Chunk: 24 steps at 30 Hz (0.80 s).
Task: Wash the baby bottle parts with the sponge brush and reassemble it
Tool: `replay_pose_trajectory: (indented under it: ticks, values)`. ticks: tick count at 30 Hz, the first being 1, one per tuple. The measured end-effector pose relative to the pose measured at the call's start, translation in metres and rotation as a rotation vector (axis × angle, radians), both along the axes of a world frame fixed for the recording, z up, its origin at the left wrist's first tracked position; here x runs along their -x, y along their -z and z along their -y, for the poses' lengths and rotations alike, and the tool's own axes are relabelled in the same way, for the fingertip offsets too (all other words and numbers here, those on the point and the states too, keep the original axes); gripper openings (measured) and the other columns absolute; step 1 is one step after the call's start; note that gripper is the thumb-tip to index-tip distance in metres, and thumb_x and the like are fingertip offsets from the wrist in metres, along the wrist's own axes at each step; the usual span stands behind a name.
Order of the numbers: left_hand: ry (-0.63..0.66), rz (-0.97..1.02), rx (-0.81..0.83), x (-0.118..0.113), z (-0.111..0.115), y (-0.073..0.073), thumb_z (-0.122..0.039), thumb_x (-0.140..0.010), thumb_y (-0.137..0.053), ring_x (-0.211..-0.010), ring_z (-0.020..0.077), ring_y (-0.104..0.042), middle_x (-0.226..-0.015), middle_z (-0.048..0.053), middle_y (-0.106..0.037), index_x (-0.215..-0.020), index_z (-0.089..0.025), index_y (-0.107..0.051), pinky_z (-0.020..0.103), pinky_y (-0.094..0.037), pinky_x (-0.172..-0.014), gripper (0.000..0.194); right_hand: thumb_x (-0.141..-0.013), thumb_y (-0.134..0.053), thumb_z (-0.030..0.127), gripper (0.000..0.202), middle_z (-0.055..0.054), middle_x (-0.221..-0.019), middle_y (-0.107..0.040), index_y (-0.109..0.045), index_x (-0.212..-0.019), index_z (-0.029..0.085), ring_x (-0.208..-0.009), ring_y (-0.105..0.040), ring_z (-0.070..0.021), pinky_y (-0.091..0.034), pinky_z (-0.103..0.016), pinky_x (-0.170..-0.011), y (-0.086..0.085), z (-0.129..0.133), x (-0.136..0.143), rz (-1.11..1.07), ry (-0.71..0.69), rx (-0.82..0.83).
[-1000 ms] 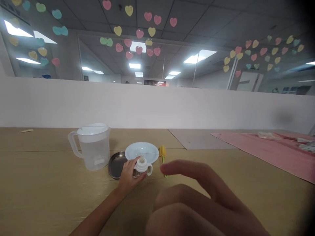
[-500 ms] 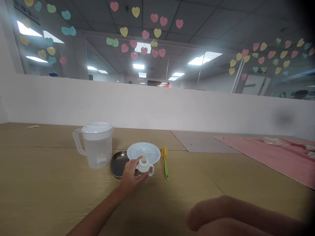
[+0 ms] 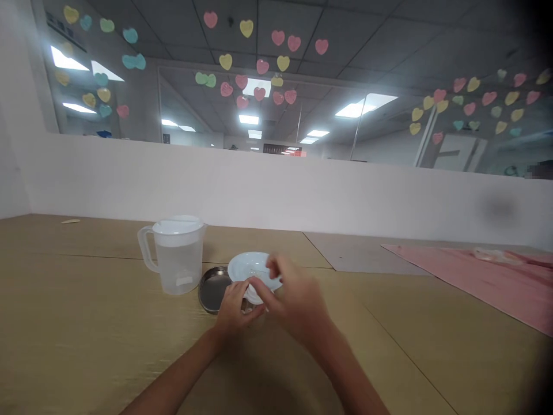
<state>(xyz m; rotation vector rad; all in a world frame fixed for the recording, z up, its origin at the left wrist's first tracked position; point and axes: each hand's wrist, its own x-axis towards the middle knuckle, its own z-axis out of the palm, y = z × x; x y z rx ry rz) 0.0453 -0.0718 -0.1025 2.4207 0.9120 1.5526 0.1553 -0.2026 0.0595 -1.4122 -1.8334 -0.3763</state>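
1. Right hand (image 3: 300, 297) has come up from the lower right of the view since the earlier frame, now over the bottle (image 3: 254, 296). Left hand (image 3: 233, 308) keeps its hold there.
2. Far left: small pale flat strip (image 3: 70, 221) lying toward the back of the counter (image 3: 108, 328).
3. Next: translucent pitcher (image 3: 179, 262), upright, handle to the left, white lid.
4. Just right of pitcher: round metal dish (image 3: 211, 291), dark inside, its right edge partly behind the left hand and the white bowl (image 3: 237, 268).
5. Left hand: narrowed around the left side of the bottle, thumb at the near side, fingers at the far side. Forearm slants up from the bottom edge, toward the right.
6. Bottle: white-collared, in front of the bowl, near the metal dish; much of it covered by both hands.
7. Right hand: blurred, half spread, thumb apart from curled fingers. Thumb reaches left across the bottle's top; whether it touches, cannot tell. Forearm slants up-left from the bottom edge.
8. Far right: pink cloth (image 3: 479, 282) flat on the counter, crumpled clear plastic (image 3: 496, 256) on it.
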Motion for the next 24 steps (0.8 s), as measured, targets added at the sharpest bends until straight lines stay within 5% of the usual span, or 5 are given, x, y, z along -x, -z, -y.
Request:
replay_pose_trajectory:
  ticks: [4, 7, 13, 20, 24]
  values:
    - [0.039, -0.012, 0.010, 0.000, -0.002, 0.003, -0.047, -0.078, -0.060, -0.099, 0.0275, -0.058, -0.107, 0.013, -0.063, -0.124, -0.014, -0.051, 0.044, -0.046, -0.087, 0.058, -0.079, -0.058, 0.046, 0.031, -0.008, -0.091, -0.061, -0.053, -0.089, 0.017, -0.082, -0.058, -0.0204, -0.037, -0.026, -0.062, 0.049, -0.071, -0.004, 0.151, 0.130, 0.265]
    - [0.031, -0.017, 0.007, -0.002, -0.004, 0.006, -0.044, -0.079, -0.060, -0.102, 0.0264, -0.057, -0.109, 0.012, -0.063, -0.122, -0.015, -0.051, 0.044, -0.044, -0.089, 0.053, -0.074, -0.064, 0.042, 0.029, -0.005, -0.090, -0.059, -0.053, -0.086, 0.018, -0.077, -0.056, -0.0174, -0.034, -0.024, -0.060, 0.072, -0.089, -0.009, 0.041, 0.138, 0.338]
    - [0.011, 0.000, 0.052, -0.004, -0.005, 0.008, -0.043, -0.076, -0.063, -0.100, 0.0267, -0.057, -0.110, 0.012, -0.063, -0.126, -0.014, -0.048, 0.043, -0.045, -0.088, 0.060, -0.061, -0.073, 0.030, 0.040, 0.001, -0.081, -0.057, -0.052, -0.094, 0.019, -0.077, -0.055, -0.0160, -0.038, -0.025, -0.067, 0.079, -0.092, -0.021, -0.230, -0.030, 0.327]
    - [0.040, -0.025, 0.064, -0.002, -0.007, 0.010, -0.044, -0.078, -0.060, -0.107, 0.0277, -0.054, -0.117, 0.012, -0.061, -0.129, -0.016, -0.047, 0.044, -0.042, -0.093, 0.060, -0.055, -0.078, 0.024, 0.060, 0.002, -0.088, -0.064, -0.050, -0.108, 0.023, -0.089, -0.060, -0.0161, -0.047, -0.029, -0.079, 0.079, -0.094, -0.055, -0.703, -0.600, 0.653]
    - [0.024, 0.012, 0.079, -0.004, -0.006, 0.013, -0.044, -0.079, -0.059, -0.108, 0.0267, -0.054, -0.118, 0.011, -0.060, -0.132, -0.016, -0.044, 0.043, -0.042, -0.093, 0.061, -0.052, -0.081, 0.026, 0.054, -0.002, -0.093, -0.064, -0.057, -0.101, 0.021, -0.093, -0.060, -0.0174, -0.046, -0.031, -0.084, 0.086, -0.107, -0.075, -0.865, -0.645, 0.640]
